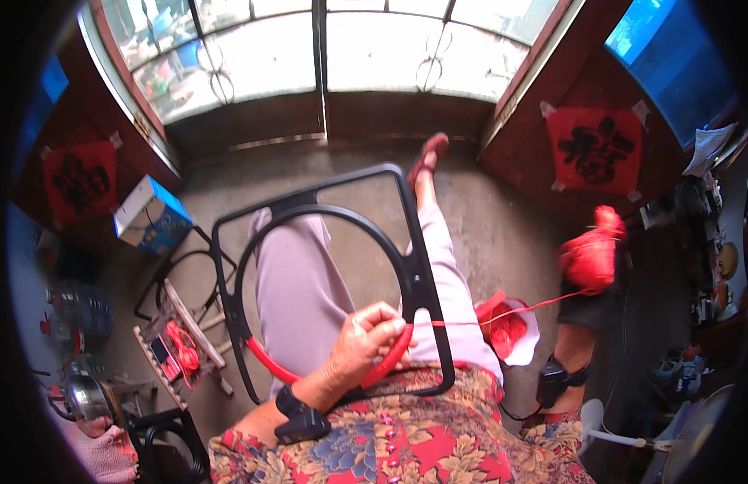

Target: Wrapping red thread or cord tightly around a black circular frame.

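A black square frame (pixel 426 266) with a round ring inside rests tilted across my lap. Red cord wraps the lower part of the ring (pixel 269 359). My left hand (pixel 366 340) pinches the ring at its lower right, fingers closed on the wrapped cord. From there a taut red strand (pixel 535 306) runs right to a bundle of red cord (pixel 590 256). My right hand (pixel 585 300) is raised at that bundle, out to the right; the cord and a dark patch largely hide its fingers. Below the strand sits a white-lined container (pixel 523 345) holding more red cord.
To the left, a small wooden stool (pixel 192 323) bears red cord (pixel 183 347) and a phone-like device (pixel 162 355). Another black frame (pixel 204 266) leans behind it, near a blue-and-white box (pixel 154 216). A glazed door (pixel 325 121) stands ahead; cluttered shelves (pixel 717 250) line the right.
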The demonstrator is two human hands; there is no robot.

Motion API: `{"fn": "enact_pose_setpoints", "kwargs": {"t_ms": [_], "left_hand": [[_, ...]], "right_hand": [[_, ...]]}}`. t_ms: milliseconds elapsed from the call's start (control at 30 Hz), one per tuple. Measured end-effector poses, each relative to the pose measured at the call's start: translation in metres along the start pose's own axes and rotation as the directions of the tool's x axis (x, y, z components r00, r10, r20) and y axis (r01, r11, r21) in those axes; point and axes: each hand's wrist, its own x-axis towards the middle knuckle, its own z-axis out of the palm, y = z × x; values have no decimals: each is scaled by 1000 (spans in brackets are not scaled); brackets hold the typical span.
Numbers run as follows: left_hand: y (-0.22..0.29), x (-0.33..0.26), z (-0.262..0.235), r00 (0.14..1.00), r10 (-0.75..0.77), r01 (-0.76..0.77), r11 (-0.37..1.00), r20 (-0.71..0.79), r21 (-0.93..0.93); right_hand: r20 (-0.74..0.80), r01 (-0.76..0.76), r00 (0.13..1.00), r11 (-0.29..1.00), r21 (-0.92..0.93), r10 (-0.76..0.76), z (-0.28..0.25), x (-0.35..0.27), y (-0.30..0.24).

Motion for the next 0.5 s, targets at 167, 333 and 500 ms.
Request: {"fn": "enact_pose_setpoints", "kwargs": {"t_ms": [167,333,500], "left_hand": [[-7,4,-1,987,155,-158,959,31,234],[-12,11,-5,900,432,-402,770,59,496],[-21,13,-2,878,478,-462,864,-35,199]], "right_hand": [[170,91,984,665,-742,56,64,31,33],[815,845,534,-160,-510,224,134,42,55],[817,955,270,-247,-161,510,156,42,92]]}}
